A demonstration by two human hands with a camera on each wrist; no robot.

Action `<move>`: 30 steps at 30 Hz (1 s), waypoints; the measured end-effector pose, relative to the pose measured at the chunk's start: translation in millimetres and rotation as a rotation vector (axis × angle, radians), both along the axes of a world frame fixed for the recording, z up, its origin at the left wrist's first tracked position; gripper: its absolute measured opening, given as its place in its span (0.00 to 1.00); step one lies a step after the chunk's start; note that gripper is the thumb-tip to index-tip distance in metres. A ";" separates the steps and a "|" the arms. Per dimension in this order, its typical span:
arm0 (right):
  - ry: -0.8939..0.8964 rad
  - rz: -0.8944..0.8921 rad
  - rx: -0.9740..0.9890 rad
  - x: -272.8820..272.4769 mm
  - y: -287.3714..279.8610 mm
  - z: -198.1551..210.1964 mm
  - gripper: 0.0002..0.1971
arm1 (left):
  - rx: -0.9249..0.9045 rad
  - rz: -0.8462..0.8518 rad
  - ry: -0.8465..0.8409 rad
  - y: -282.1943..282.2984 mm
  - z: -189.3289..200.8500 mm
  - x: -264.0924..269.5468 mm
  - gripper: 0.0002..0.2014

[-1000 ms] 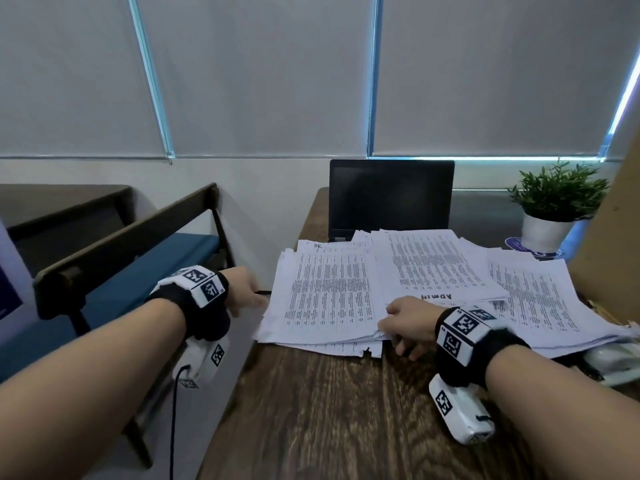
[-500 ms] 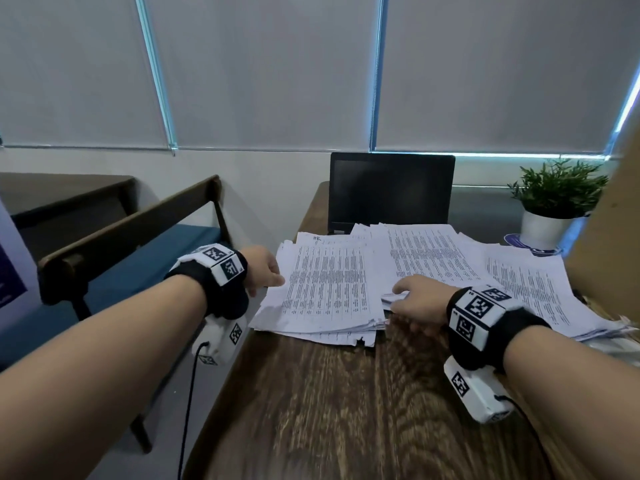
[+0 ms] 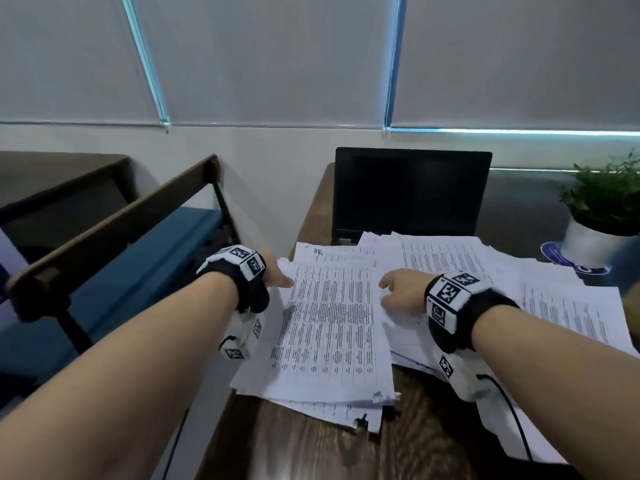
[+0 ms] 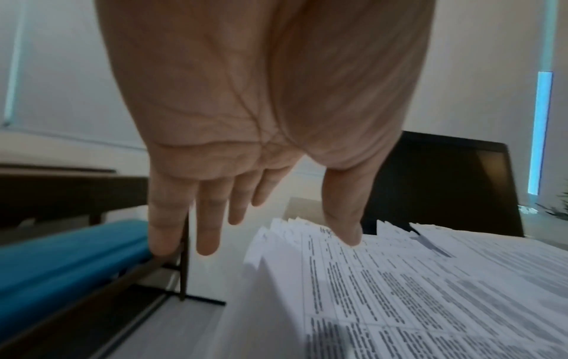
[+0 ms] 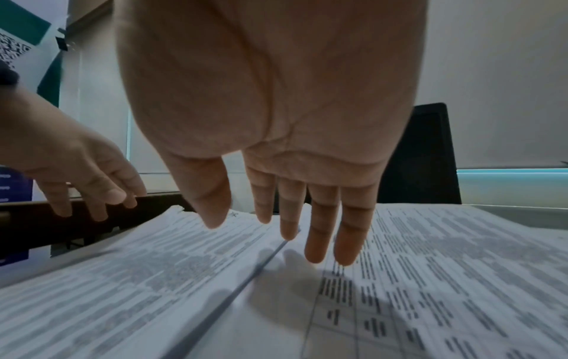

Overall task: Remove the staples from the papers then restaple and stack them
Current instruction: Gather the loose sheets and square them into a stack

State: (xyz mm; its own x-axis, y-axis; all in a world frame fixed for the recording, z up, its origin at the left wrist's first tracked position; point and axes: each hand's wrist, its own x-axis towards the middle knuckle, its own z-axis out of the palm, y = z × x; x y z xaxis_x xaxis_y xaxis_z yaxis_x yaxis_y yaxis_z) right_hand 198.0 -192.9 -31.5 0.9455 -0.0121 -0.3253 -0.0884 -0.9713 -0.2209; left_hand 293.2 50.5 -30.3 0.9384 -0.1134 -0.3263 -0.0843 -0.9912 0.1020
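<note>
A thick stack of printed papers [image 3: 332, 323] lies at the left of the wooden desk [image 3: 311, 445], with more sheets [image 3: 568, 306] spread loosely to the right. My left hand [image 3: 278, 277] hovers open at the stack's far left edge. In the left wrist view the left hand [image 4: 276, 218] has its thumb over the top sheet [image 4: 430, 291] and its fingers past the edge. My right hand [image 3: 394, 292] is open with straight fingers just above the seam between the stack and the spread sheets [image 5: 445, 267]. The right hand [image 5: 270, 233] holds nothing. No stapler or remover shows.
A shut-off black laptop [image 3: 412, 192] stands behind the papers. A potted plant [image 3: 602, 209] sits at the far right. A bench with a blue cushion [image 3: 138, 258] and dark wooden rail runs beside the desk's left edge. The stack's near right corner [image 3: 381, 398] is frayed.
My right hand left the near edge of the stack, moved forward and opened above the sheets. My left hand moved right to the stack's far left edge. The view came closer.
</note>
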 end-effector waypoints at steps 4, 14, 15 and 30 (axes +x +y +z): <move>0.065 0.043 -0.114 16.7 -3.5 -19.6 0.06 | -0.096 0.064 0.136 -4.3 -17.5 16.7 0.34; 0.080 0.039 -0.075 38.4 -23.5 -30.1 0.08 | -0.278 0.211 0.189 -12.5 -37.9 31.5 0.29; 0.077 0.040 -0.058 38.5 -25.0 -31.3 0.09 | -0.296 0.228 0.163 -14.9 -41.9 32.9 0.27; 0.096 -0.001 0.101 28.1 -40.4 -43.5 0.23 | -0.356 0.179 -0.080 -21.7 -22.2 16.2 0.15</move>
State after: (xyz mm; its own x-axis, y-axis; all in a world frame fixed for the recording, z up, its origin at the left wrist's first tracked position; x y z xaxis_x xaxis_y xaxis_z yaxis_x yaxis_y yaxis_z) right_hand 226.0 -233.3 -74.9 0.9098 0.0250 -0.4142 -0.1145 -0.9443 -0.3084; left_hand 309.4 28.8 -52.5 0.9745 -0.0388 -0.2212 0.0646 -0.8950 0.4414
